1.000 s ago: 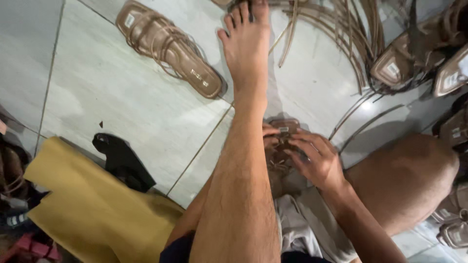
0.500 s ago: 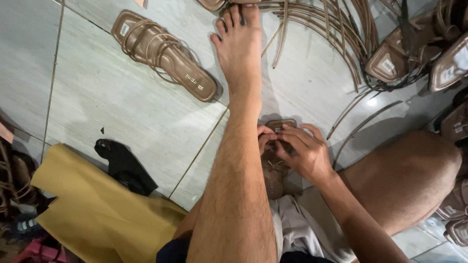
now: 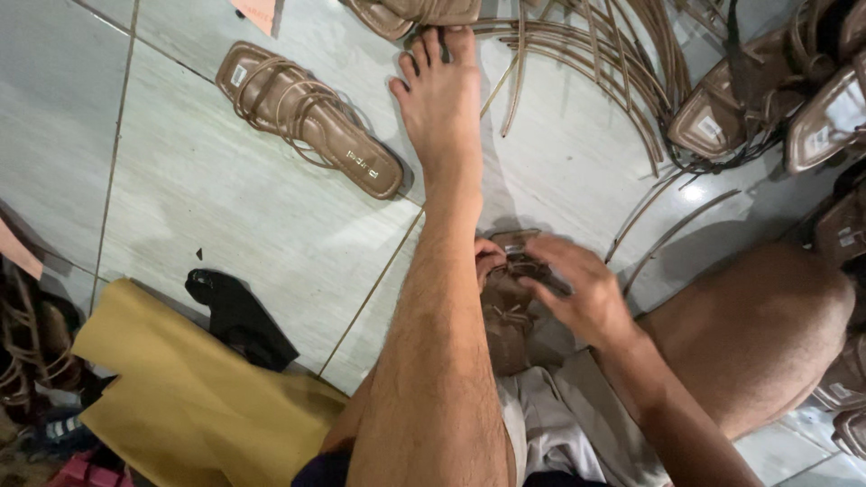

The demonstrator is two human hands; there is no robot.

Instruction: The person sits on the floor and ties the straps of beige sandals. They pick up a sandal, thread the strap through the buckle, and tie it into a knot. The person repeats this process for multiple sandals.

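I sit on a tiled floor with my left leg [image 3: 442, 298] stretched out in front of me. Behind that leg, both hands work on a brown strappy sandal [image 3: 507, 320] resting on the floor between my legs. My right hand [image 3: 582, 289] grips the sandal's front end from above, fingers curled over its straps. Only the fingertips of my left hand [image 3: 487, 257] show past the leg; they pinch the same sandal at its tip. The rest of the left hand is hidden by the leg.
A finished brown sandal [image 3: 307, 117] lies on the tiles at upper left. Loose brown straps [image 3: 595, 63] fan out at the top. More sandals [image 3: 767, 99] pile at the right. A yellow sheet [image 3: 189, 397] and a black object [image 3: 239, 316] lie at lower left.
The view has shifted slightly. My right hand has slid a little forward over the sandal's front while the left fingertips stay pinched on it.
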